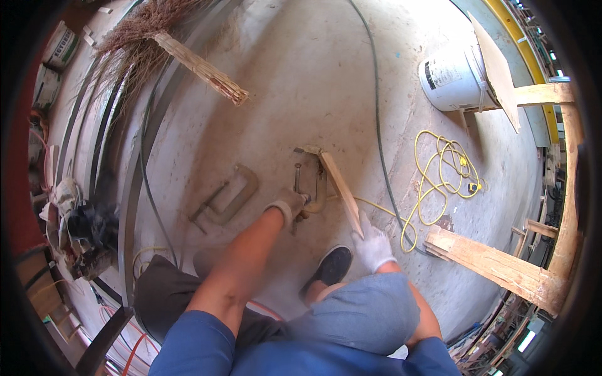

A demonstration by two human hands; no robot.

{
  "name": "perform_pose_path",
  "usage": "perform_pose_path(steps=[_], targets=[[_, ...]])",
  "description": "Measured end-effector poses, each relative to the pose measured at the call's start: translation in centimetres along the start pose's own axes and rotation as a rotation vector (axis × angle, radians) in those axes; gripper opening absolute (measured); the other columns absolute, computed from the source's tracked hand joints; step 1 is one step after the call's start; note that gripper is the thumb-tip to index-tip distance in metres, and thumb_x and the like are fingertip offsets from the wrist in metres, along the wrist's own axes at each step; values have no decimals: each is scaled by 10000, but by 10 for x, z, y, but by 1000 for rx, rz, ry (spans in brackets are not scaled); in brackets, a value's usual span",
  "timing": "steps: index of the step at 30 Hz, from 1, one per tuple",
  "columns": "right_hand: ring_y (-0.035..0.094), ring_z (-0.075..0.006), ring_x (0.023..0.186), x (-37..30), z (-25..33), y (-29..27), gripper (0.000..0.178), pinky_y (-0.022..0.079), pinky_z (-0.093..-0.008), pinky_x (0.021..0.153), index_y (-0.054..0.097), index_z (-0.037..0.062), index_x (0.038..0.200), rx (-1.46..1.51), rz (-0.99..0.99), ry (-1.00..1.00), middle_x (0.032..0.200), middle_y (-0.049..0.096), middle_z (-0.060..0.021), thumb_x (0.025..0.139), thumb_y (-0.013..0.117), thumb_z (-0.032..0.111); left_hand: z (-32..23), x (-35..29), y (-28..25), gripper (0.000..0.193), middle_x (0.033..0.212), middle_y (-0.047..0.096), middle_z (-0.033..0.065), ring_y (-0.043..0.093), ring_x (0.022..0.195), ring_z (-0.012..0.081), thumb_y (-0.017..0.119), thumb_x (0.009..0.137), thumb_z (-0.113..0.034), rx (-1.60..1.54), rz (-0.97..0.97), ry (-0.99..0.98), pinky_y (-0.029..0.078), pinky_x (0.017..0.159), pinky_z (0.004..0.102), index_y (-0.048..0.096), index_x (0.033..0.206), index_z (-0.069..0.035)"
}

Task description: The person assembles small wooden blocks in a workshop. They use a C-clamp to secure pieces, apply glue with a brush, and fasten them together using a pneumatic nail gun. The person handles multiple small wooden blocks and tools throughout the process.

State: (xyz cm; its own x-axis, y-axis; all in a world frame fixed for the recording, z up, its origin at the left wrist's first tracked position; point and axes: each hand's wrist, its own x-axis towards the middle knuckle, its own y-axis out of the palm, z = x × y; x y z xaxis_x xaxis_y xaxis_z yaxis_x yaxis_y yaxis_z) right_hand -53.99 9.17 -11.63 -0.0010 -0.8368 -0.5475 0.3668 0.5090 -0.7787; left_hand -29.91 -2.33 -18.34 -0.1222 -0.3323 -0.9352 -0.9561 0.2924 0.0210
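**Two hands, one clamp, one wooden stick: a look at the grips**

So I was watching through the head camera, with the work down at about the middle of the concrete floor (301,75). My left hand (288,205), gloved, was wrapped around the lower part of a metal clamp (322,191), next to its screw. I figure that spot gave a solid hold while leaving the top of the clamp uncovered. The glove hid exactly where the fingers sat, so I can't tell if they were on the screw or the frame.

My right hand (374,247), also gloved, was closed on the near end of a wooden stick (340,188). The stick slanted away so its far end met the clamp's upper corner. Holding it that far back probably gave more leverage and left the fingers well apart from the metal. I couldn't make out whether the stick was fixed to the clamp or just touching.

A second clamp (243,203) lay flat to the left of that, on the side toward the floor's left edge, within easy reach I'd say. The yellow cord (463,161) sat in loose loops toward the floor's right edge, near a white bucket (448,78), so most of it was out from underfoot.
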Motion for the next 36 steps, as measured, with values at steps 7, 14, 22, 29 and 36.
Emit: perform_pose_path(steps=[7,14,22,29,36], targets=[[683,-440,902,-34,-11,10,675,529,-521,857,399,112,1517,96,-33,-2,971,694,-265,908,628,290,1,2,-1,204,902,693,115,666,773,213,671,949,-152,73,-38,53,552,654,363,644,1067,11],[625,-477,1090,28,14,-20,707,501,-501,941,362,119,1540,213,-82,103,1176,643,-308,909,634,285,17,19,-35,187,949,696,80,667,667,196,654,963,-153,325,-69,201,566,631,345,656,1108,-36],[641,-458,1071,13,3,-25,708,506,-499,927,364,123,1541,308,-276,67,1141,660,-308,912,659,265,-56,-41,-116,165,973,719,88,686,843,180,690,917,-147,695,-88,418,553,804,353,710,1056,-59],[708,-356,816,8,0,-11,489,563,-438,716,527,28,1360,400,-46,14,966,718,-212,950,636,272,-39,-72,-166,317,1001,701,185,670,952,389,676,905,-300,1147,-474,830,526,849,446,689,1122,-71],[669,-165,644,16,4,-21,365,534,-309,532,654,22,1204,1217,513,271,835,696,-109,989,616,315,4,-97,-196,398,1086,694,209,664,1027,391,654,912,-364,1006,-429,519,520,889,453,672,1170,-62]])
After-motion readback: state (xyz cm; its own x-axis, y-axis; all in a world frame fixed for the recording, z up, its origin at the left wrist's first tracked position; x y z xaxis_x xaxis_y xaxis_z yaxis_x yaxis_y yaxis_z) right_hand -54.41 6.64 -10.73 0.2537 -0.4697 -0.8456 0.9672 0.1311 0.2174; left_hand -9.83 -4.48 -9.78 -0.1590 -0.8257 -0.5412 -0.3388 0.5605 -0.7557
